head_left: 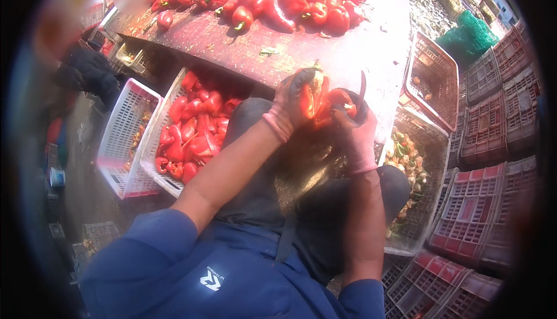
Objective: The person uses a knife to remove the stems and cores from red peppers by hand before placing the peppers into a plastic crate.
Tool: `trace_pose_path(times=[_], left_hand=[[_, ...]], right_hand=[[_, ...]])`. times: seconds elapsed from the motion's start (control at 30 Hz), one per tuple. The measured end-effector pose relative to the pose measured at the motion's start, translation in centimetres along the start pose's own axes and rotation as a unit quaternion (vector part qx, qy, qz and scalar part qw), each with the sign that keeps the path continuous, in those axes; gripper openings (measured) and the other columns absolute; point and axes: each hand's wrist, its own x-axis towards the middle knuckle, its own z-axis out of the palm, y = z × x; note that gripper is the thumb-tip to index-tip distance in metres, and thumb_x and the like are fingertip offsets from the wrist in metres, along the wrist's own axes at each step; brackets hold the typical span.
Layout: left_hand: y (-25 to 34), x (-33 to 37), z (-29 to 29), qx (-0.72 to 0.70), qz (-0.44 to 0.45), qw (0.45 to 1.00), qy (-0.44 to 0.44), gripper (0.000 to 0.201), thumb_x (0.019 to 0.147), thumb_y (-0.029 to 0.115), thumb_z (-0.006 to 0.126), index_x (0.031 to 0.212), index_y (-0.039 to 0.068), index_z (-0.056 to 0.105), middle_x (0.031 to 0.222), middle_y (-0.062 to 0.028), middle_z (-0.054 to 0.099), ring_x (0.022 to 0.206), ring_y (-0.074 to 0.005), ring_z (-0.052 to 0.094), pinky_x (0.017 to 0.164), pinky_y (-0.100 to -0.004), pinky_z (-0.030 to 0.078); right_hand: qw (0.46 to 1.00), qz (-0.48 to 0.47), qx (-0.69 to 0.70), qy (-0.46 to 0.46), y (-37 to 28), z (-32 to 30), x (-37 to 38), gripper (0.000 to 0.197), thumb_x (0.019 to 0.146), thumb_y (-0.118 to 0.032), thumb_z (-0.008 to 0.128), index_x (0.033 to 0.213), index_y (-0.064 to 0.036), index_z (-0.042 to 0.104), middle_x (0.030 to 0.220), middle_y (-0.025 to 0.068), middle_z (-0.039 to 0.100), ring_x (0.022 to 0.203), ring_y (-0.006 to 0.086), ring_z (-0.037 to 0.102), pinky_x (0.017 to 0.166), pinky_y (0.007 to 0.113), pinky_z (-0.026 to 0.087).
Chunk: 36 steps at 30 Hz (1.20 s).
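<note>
Over my lap, at the table's near edge, both hands work on a split red pepper [314,94] with its pale inside and seeds showing. My left hand [292,99], in a pink glove with dark fingers, is closed round its left side. My right hand [358,128], gloved the same way, grips a red pepper piece [342,101] against it. A thin, dark, curved blade [363,84] sticks up from the right fingers; its handle is hidden. To the left, a pale crate [149,159] holds several red pepper pieces [196,134].
Whole red peppers [290,0] are heaped on the sunlit table [232,46]. By my right knee, a crate [426,217] holds pale cores and green stems. A reddish crate [432,81] adjoins the table; stacked crates [467,206] line the right. Another white crate [119,139] tilts at left.
</note>
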Motion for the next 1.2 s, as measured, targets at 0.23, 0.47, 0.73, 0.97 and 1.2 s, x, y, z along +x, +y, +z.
trace_pose_path(times=[0.23,0.47,0.73,0.97,1.2], left_hand=[[1.5,1.3,-1.5,-0.582,-0.232,0.772,0.108,0.023,0.093,0.029,0.063,0.101,0.008,0.064,0.089,-0.0075,0.066,0.076,-0.0209,0.066,0.069,-0.0342,0.057],[-1.7,-3.0,-18.9,-0.475,-0.194,0.827,0.229,0.036,0.092,0.031,0.066,0.115,0.004,0.063,0.104,-0.0128,0.070,0.092,-0.0287,0.070,0.085,-0.0420,0.058],[2.7,-16.1,-29.9,0.058,-0.140,0.949,0.277,0.037,0.099,0.020,0.059,0.126,-0.004,0.062,0.119,-0.0094,0.066,0.112,-0.0199,0.061,0.102,-0.0322,0.046],[5.2,-19.7,-24.8,0.001,-0.230,0.921,0.314,0.062,0.083,-0.004,0.076,0.140,-0.001,0.051,0.136,-0.0107,0.057,0.125,-0.0183,0.056,0.108,-0.0310,0.047],[5.1,-19.1,-20.6,0.320,-0.078,0.924,0.196,0.079,0.071,0.004,0.084,0.142,0.002,0.050,0.138,-0.0190,0.058,0.130,-0.0345,0.056,0.110,-0.0426,0.045]], right_hand=[[0.996,-0.070,-0.021,0.053,-0.6,2.3,-0.7,0.044,0.083,0.002,0.075,0.126,0.0022,0.063,0.111,0.0092,0.071,0.098,0.0160,0.067,0.087,0.030,0.056],[0.999,0.004,0.029,0.028,-3.9,8.9,-1.1,0.041,0.087,-0.007,0.076,0.124,0.0023,0.062,0.090,0.0097,0.070,0.058,0.0114,0.062,0.048,0.021,0.046],[0.910,-0.143,-0.333,-0.202,-0.9,21.0,-1.4,0.071,0.073,-0.044,0.088,0.122,0.0012,0.064,0.105,0.0244,0.071,0.100,0.0402,0.069,0.087,0.047,0.054],[0.938,0.098,-0.153,-0.294,0.8,22.9,-6.2,0.034,0.087,-0.028,0.079,0.103,0.0015,0.073,0.073,0.0114,0.070,0.066,0.0150,0.067,0.068,0.034,0.055],[0.940,0.210,-0.053,-0.264,0.9,22.8,-6.9,0.039,0.088,-0.032,0.080,0.105,0.0016,0.072,0.073,0.0039,0.065,0.055,0.0097,0.057,0.048,0.030,0.048]])
